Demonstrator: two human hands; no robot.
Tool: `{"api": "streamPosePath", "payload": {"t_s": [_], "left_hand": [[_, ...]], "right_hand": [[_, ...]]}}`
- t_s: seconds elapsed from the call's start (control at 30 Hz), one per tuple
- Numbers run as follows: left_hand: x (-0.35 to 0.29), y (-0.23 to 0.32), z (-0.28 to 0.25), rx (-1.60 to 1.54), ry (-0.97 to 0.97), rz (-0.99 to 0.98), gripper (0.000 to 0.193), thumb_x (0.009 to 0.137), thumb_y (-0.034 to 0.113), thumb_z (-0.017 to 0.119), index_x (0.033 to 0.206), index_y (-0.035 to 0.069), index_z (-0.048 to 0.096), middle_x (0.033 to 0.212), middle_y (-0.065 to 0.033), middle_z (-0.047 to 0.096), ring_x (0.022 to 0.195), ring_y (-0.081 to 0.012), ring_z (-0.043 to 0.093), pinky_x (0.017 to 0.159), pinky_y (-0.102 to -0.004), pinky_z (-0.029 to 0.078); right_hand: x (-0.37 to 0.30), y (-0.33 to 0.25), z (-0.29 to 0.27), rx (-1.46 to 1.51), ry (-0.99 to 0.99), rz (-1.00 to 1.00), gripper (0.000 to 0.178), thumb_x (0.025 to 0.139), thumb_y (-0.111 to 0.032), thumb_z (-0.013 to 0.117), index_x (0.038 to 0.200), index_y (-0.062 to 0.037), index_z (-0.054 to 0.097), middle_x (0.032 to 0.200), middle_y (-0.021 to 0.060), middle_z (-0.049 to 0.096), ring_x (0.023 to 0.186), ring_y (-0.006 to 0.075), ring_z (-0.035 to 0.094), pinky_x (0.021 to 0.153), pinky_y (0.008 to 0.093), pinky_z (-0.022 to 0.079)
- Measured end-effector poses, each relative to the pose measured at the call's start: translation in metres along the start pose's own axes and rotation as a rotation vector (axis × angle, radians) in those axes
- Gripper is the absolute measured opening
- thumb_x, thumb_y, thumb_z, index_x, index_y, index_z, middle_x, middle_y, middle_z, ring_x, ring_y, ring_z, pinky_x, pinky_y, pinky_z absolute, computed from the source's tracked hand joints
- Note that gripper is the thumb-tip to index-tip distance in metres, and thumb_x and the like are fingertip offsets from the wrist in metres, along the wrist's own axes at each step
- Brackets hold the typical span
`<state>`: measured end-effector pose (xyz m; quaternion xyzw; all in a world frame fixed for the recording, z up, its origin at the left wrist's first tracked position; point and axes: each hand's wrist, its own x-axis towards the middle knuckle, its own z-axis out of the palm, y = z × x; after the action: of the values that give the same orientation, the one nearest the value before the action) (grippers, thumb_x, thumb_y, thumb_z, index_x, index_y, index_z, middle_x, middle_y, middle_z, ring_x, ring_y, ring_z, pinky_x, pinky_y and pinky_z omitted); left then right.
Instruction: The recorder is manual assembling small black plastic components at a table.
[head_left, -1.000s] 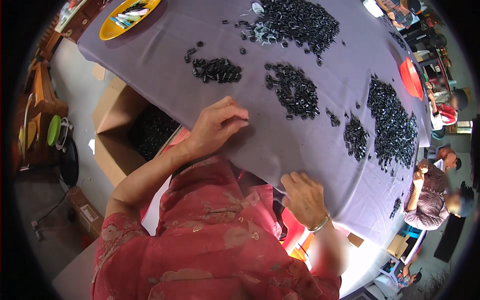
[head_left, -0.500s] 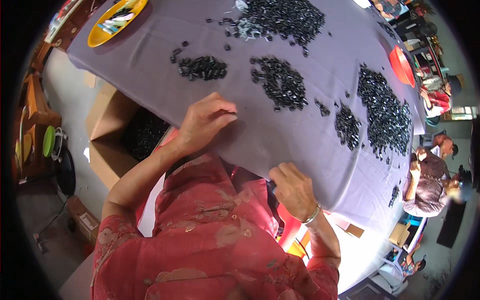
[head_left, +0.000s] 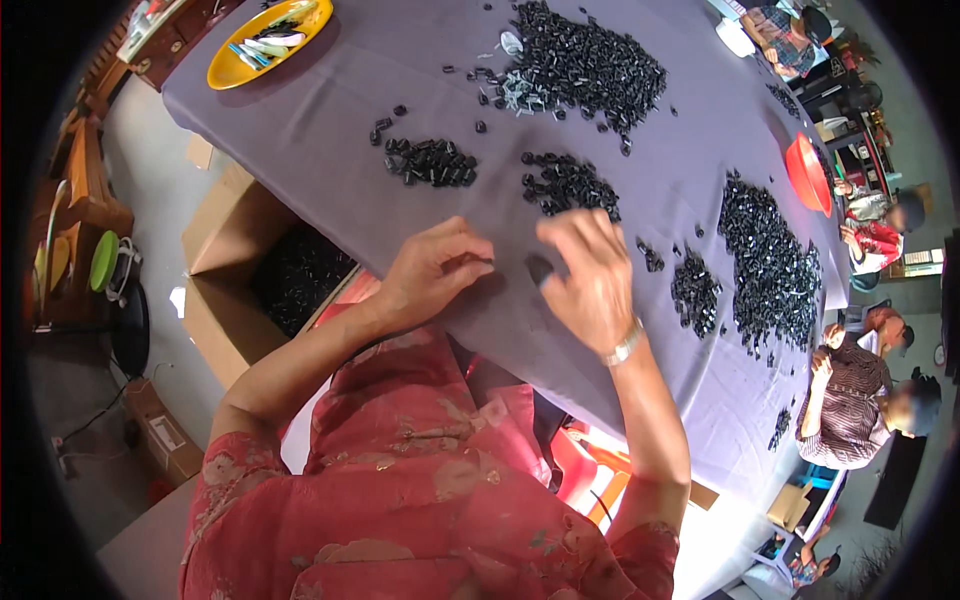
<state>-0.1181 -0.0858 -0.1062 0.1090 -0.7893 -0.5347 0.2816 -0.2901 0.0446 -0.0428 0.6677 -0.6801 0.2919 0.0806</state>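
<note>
Over the near edge of the table, my left hand (head_left: 432, 270) has its thumb and forefinger brought together in a pinch. Whatever they hold, if anything, is too small to make out. My right hand (head_left: 592, 280) is just to its right, slightly blurred, with fingers reaching forward and the thumb apart. A dark patch shows at that thumb's tip. Beyond my right fingers lies a heap of small black plastic pieces (head_left: 562, 180), partly covered by the hand. A smaller group of black pieces (head_left: 430, 162) sits beyond my left hand.
A large black heap (head_left: 590, 70) lies farther back, with others (head_left: 765, 260) to the right. On the purple-grey cloth (head_left: 330, 130) stand a yellow dish (head_left: 225, 72) of tools and a red bowl (head_left: 806, 175). An open carton (head_left: 215, 235) of black pieces is at left. People (head_left: 850, 400) sit at right.
My right hand has risen from the table's edge and moved forward to the middle heap, its fingers opening out. My left hand has shifted slightly right and down, still pinched.
</note>
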Motion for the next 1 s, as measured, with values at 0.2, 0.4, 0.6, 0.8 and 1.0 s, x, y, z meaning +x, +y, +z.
{"api": "streamPosePath", "payload": {"t_s": [0.2,0.4,0.6,0.8,1.0], "left_hand": [[0.002,0.003,0.000,0.018,0.011,0.006,0.015,0.079,-0.005,0.069,0.091,0.002,0.064,0.084,-0.0062,0.059,0.076,-0.0179,0.058,0.065,-0.0284,0.045],[0.000,0.003,-0.004,-0.014,-0.019,-0.041,0.016,0.079,-0.006,0.068,0.094,0.001,0.065,0.089,-0.0073,0.061,0.080,-0.0194,0.060,0.069,-0.0293,0.048],[-0.002,0.002,-0.005,-0.028,-0.002,0.018,0.018,0.079,-0.007,0.068,0.095,0.000,0.064,0.089,-0.0090,0.061,0.080,-0.0212,0.060,0.068,-0.0305,0.049],[0.001,0.003,-0.005,-0.043,-0.010,0.037,0.020,0.078,-0.007,0.068,0.096,0.001,0.064,0.090,-0.0107,0.059,0.080,-0.0241,0.061,0.068,-0.0320,0.049],[0.001,0.004,-0.003,-0.032,-0.025,0.040,0.020,0.078,-0.006,0.068,0.096,0.001,0.064,0.090,-0.0110,0.059,0.079,-0.0254,0.061,0.067,-0.0329,0.049]], "right_hand": [[0.054,0.053,0.058,-0.142,-0.057,0.018,0.042,0.065,0.000,0.061,0.106,-0.0079,0.058,0.107,0.0069,0.057,0.099,0.0282,0.052,0.084,0.0404,0.042],[0.051,0.070,0.066,-0.229,-0.103,-0.041,0.033,0.066,0.002,0.060,0.097,-0.0079,0.057,0.099,0.0079,0.054,0.096,0.0294,0.052,0.081,0.0401,0.044],[0.046,0.070,0.051,-0.233,-0.048,0.095,0.020,0.065,0.004,0.058,0.082,-0.0059,0.058,0.085,0.0085,0.057,0.083,0.0297,0.055,0.080,0.0414,0.045],[0.126,0.098,0.078,-0.141,-0.027,-0.009,0.035,0.069,0.000,0.055,0.104,-0.0037,0.059,0.106,0.0125,0.060,0.098,0.0324,0.055,0.090,0.0409,0.044],[0.117,0.084,0.094,-0.317,-0.213,0.040,0.055,0.076,-0.009,0.060,0.130,-0.0035,0.046,0.134,0.0151,0.047,0.119,0.0341,0.045,0.097,0.0452,0.040]]}}
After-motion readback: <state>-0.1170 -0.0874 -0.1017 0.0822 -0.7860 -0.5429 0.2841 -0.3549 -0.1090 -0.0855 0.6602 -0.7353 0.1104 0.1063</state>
